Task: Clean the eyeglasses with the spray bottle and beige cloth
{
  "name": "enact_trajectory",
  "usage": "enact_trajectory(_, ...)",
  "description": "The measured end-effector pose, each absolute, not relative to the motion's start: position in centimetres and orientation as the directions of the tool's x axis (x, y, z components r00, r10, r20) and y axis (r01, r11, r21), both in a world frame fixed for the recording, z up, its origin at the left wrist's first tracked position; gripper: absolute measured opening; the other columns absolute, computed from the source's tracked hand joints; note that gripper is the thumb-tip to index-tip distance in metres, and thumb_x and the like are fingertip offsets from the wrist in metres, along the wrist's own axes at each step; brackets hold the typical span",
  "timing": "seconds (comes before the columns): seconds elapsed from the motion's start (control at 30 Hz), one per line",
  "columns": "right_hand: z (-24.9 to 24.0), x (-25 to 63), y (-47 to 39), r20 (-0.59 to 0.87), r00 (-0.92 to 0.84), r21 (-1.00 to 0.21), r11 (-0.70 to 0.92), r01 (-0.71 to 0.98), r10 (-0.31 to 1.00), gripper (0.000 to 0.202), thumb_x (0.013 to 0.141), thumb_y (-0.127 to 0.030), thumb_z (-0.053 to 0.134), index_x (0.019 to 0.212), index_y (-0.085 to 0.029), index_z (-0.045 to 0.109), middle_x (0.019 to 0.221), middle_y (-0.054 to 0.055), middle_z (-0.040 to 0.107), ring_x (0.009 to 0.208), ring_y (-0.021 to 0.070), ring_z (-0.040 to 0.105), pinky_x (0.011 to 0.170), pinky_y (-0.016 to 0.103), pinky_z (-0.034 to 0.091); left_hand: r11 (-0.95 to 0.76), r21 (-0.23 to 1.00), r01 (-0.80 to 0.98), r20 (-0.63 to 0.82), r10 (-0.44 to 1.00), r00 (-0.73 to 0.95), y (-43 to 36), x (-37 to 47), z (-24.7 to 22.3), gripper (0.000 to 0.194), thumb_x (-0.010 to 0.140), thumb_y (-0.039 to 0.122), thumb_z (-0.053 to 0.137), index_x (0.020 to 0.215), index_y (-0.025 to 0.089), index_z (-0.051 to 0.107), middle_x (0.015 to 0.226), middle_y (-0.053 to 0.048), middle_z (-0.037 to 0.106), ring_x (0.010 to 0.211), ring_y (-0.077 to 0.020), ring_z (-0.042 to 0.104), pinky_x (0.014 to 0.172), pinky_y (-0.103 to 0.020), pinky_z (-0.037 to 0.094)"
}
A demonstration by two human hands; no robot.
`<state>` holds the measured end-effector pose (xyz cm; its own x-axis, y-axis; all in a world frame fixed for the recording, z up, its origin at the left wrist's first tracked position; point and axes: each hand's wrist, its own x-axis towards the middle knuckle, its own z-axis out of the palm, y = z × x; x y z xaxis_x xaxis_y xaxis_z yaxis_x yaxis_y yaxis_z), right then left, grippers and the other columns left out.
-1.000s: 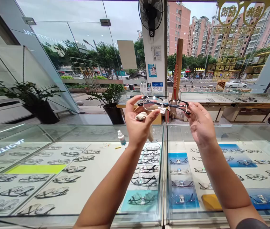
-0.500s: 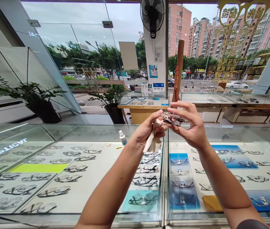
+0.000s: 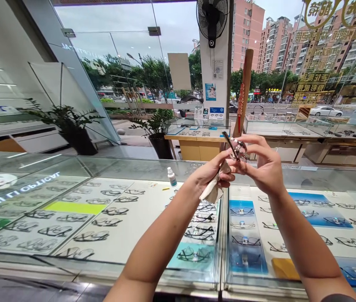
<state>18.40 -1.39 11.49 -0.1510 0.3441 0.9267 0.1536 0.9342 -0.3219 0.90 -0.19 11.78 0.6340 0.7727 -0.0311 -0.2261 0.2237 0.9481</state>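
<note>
A pair of eyeglasses [image 3: 239, 150] is held up above the glass counter, gripped between both hands. My right hand [image 3: 264, 163] has its fingers curled round the far side of the frame. One dark temple of the glasses points up and to the left. My left hand [image 3: 212, 173] is closed on a pale cleaning cloth [image 3: 212, 191], which hangs below the fingers. Its thumb and fingertips meet the near side of the glasses; exactly where they touch is hard to make out. A small white bottle [image 3: 172, 177] stands upright on the counter, left of the hands.
Glass display cases [image 3: 224, 268] with rows of eyeglasses extend below and to both sides. Beyond them are a potted plant [image 3: 160, 142], a wooden-fronted display counter [image 3: 196, 149], and a pillar bearing a black fan [image 3: 211, 21]. A wooden post [image 3: 246, 88] rises behind the hands.
The glasses have turned from roughly level to tilted, and a temple now sticks up to the left. The view has swung slightly left, so the surroundings appear shifted right.
</note>
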Motion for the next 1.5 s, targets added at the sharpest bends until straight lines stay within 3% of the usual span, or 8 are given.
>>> enact_trajectory(0.1, 11.5, 18.8, -1.0, 0.872, -0.16, -0.45, 0.886, 0.109, 0.463, 0.022, 0.087, -0.046, 0.083, 0.095, -0.027, 0.077, 0.121, 0.004, 0.073, 0.119, 0.0244, 0.067, 0.106, 0.046, 0.053, -0.056, 0.998, -0.003, 0.052, 0.912, 0.407, -0.1, -0.3, 12.1, 0.06, 0.076, 0.072, 0.077, 0.094, 0.017, 0.064, 0.073, 0.001, 0.061, 0.046, -0.0042, 0.031, 0.045, -0.02, 0.024)
enact_trajectory(0.2, 11.4, 19.0, -0.3, 0.813, -0.196, -0.527, 0.836, 0.156, 0.549, 0.026, 0.086, -0.049, 0.083, 0.089, -0.023, 0.076, 0.117, 0.006, 0.073, 0.116, 0.0248, 0.067, 0.104, 0.045, 0.052, -0.258, 0.902, 0.345, 0.257, 0.965, 0.05, 0.3, -3.3, 11.7, 0.056, 0.081, 0.066, 0.075, 0.108, 0.017, 0.07, 0.075, 0.0, 0.065, 0.055, -0.0105, 0.045, 0.055, -0.025, 0.035)
enact_trajectory(0.4, 8.6, 16.8, 2.8, 0.646, -0.347, -0.537, 0.728, 0.427, 0.68, 0.016, 0.087, -0.037, 0.082, 0.085, -0.022, 0.076, 0.114, 0.007, 0.074, 0.114, 0.0275, 0.062, 0.106, 0.049, 0.043, -0.291, 0.749, 0.595, 0.505, 0.833, -0.228, 1.1, -10.2, 5.9, 0.04, 0.082, 0.057, 0.07, 0.095, 0.019, 0.074, 0.075, -0.001, 0.063, 0.071, -0.0192, 0.06, 0.072, -0.032, 0.046)
enact_trajectory(0.53, 5.4, 14.2, 4.8, 0.438, -0.4, -0.502, 0.588, 0.634, 0.805, 0.011, 0.087, -0.029, 0.082, 0.083, -0.021, 0.076, 0.116, 0.007, 0.072, 0.117, 0.0284, 0.057, 0.108, 0.048, 0.036, -0.202, 0.799, 0.566, 0.484, 0.775, -0.406, 1.8, -11.5, 2.2, 0.032, 0.084, 0.051, 0.063, 0.076, 0.02, 0.065, 0.067, -0.001, 0.061, 0.065, -0.018, 0.057, 0.067, -0.031, 0.043)
enact_trajectory(0.77, 3.3, 9.1, 7.0, 0.012, -0.398, -0.249, 0.389, 0.887, 0.917, 0.015, 0.091, -0.038, 0.077, 0.092, -0.023, 0.081, 0.12, 0.009, 0.068, 0.12, 0.0301, 0.053, 0.1, 0.042, 0.038, -0.148, 0.75, 0.644, 0.51, 0.749, -0.422, 2.6, -11.7, 1.1, 0.028, 0.087, 0.048, 0.063, 0.075, 0.022, 0.064, 0.068, -0.001, 0.064, 0.063, -0.0173, 0.056, 0.063, -0.029, 0.039)
enact_trajectory(1.0, 2.5, 5.7, 9.1, -0.231, -0.406, -0.116, 0.39, 0.914, 0.884, 0.018, 0.083, -0.031, 0.083, 0.072, -0.02, 0.073, 0.095, 0.007, 0.074, 0.118, 0.031, 0.057, 0.101, 0.041, 0.037, -0.135, 0.761, 0.634, 0.469, 0.79, -0.395, 2.4, -11.8, 1.4, 0.028, 0.088, 0.049, 0.062, 0.076, 0.023, 0.062, 0.066, 0.0, 0.063, 0.06, -0.0178, 0.058, 0.062, -0.031, 0.039)
enact_trajectory(1.23, 1.8, 4.9, 9.8, -0.287, -0.379, -0.067, 0.376, 0.924, 0.88, 0.02, 0.085, -0.031, 0.081, 0.074, -0.018, 0.071, 0.1, 0.01, 0.075, 0.121, 0.0323, 0.058, 0.111, 0.05, 0.036, -0.15, 0.745, 0.65, 0.485, 0.791, -0.373, 2.2, -11.4, 1.7, 0.027, 0.087, 0.046, 0.061, 0.074, 0.023, 0.061, 0.068, -0.001, 0.064, 0.064, -0.0179, 0.055, 0.063, -0.03, 0.037)
enact_trajectory(1.5, 1.9, 5.3, 10.2, -0.191, -0.393, -0.104, 0.38, 0.919, 0.899, 0.011, 0.085, -0.02, 0.075, 0.074, -0.02, 0.074, 0.092, 0.008, 0.076, 0.111, 0.0289, 0.067, 0.111, 0.05, 0.042, -0.148, 0.754, 0.64, 0.465, 0.809, -0.36, 2.1, -11.2, 1.9, 0.027, 0.088, 0.046, 0.061, 0.073, 0.023, 0.059, 0.069, -0.002, 0.065, 0.064, -0.0188, 0.054, 0.064, -0.03, 0.035)
